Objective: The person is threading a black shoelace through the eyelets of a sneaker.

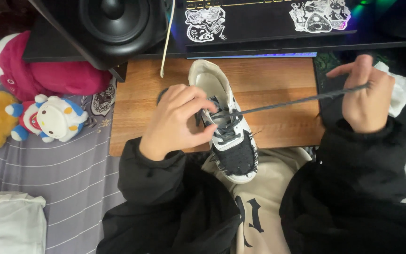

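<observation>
A white sneaker [222, 122] with a frayed black denim toe lies on the wooden desk [278, 84], toe toward me and overhanging my lap. My left hand [177, 120] rests on the shoe's left side, fingers pinching at the laces near the eyelets. My right hand [365, 96] is raised to the right and grips the end of a dark grey shoelace [297, 101]. The lace runs taut from the eyelets to that hand.
A black speaker [113, 23] and a stickered dark device [264, 19] stand at the desk's back edge, with a thin white cable [165, 42] hanging down. Plush toys [48, 115] lie on the striped grey bed sheet [66, 174] to the left. A white tissue [402, 91] sits on a dark mat at right.
</observation>
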